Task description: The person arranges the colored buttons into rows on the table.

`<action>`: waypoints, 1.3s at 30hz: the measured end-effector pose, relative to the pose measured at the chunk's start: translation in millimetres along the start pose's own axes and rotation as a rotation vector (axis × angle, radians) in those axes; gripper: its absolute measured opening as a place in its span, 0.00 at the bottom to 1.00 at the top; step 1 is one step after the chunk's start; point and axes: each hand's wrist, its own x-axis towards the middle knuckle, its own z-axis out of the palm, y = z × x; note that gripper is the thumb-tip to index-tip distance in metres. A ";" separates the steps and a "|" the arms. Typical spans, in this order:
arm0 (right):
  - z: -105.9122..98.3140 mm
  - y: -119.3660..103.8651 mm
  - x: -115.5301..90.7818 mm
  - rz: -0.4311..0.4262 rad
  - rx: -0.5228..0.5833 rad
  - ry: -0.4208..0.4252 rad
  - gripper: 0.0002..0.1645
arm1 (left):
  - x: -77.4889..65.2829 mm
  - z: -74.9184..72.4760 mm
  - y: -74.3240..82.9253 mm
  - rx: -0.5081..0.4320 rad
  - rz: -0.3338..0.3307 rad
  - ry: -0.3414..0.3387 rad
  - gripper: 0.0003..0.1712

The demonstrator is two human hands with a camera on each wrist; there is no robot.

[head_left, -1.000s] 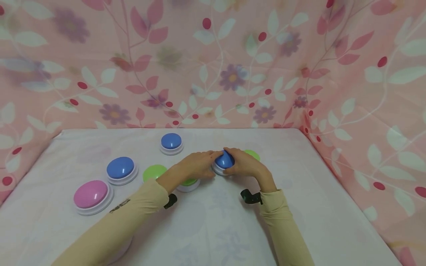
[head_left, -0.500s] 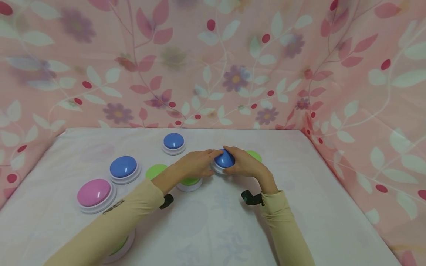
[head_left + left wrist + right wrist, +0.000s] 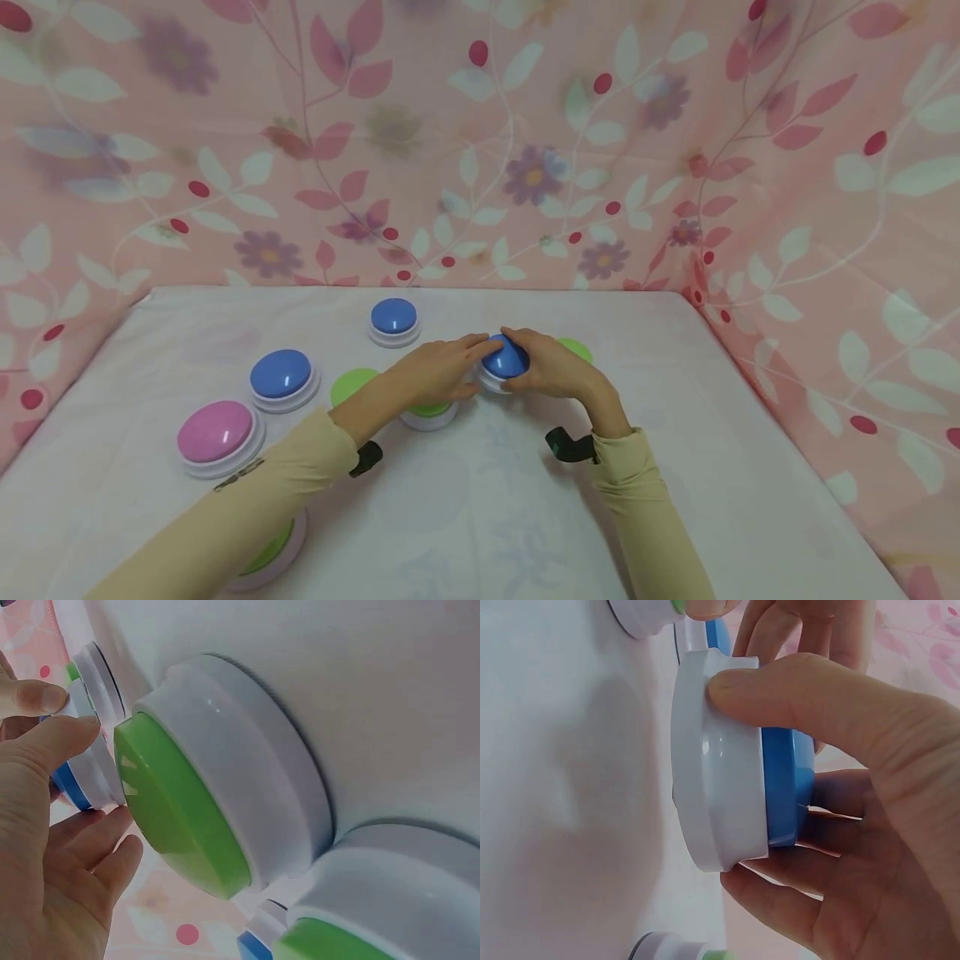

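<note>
A round push button with a blue dome [image 3: 507, 358] on a white base is gripped by my right hand [image 3: 553, 365]. In the right wrist view, the right thumb lies on its white base [image 3: 720, 765] and the fingers support the far side. The base appears slightly raised from the cloth. My left hand [image 3: 438, 371] reaches over from the left, its loosely extended fingers at the blue dome. The left thumb looks apart from the base in the right wrist view; the fingertips are partly hidden. A green push button [image 3: 184, 806] stands beside the left wrist.
Another green button [image 3: 354, 385] is partly covered by the left forearm, and one more green button [image 3: 573, 347] sits behind the right hand. Two blue buttons and a pink button [image 3: 215, 432] stand at left. Floral cloth [image 3: 465, 150] walls the white table.
The view has shifted slightly. The left forearm has drawn a little leftward, showing more of the green button under the sleeve. The right hand keeps its grip on the blue button.
</note>
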 end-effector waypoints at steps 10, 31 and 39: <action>3.2 -4.3 -5.9 -0.001 0.000 -0.039 0.52 | -8.8 4.3 3.5 0.005 0.015 -0.032 0.41; 10.5 -10.2 -22.6 0.014 -0.100 -0.097 0.49 | -13.3 16.5 19.2 0.062 0.070 -0.046 0.36; 15.0 -9.7 -21.1 0.010 -0.087 -0.116 0.48 | -13.4 18.8 19.5 0.087 0.095 -0.045 0.35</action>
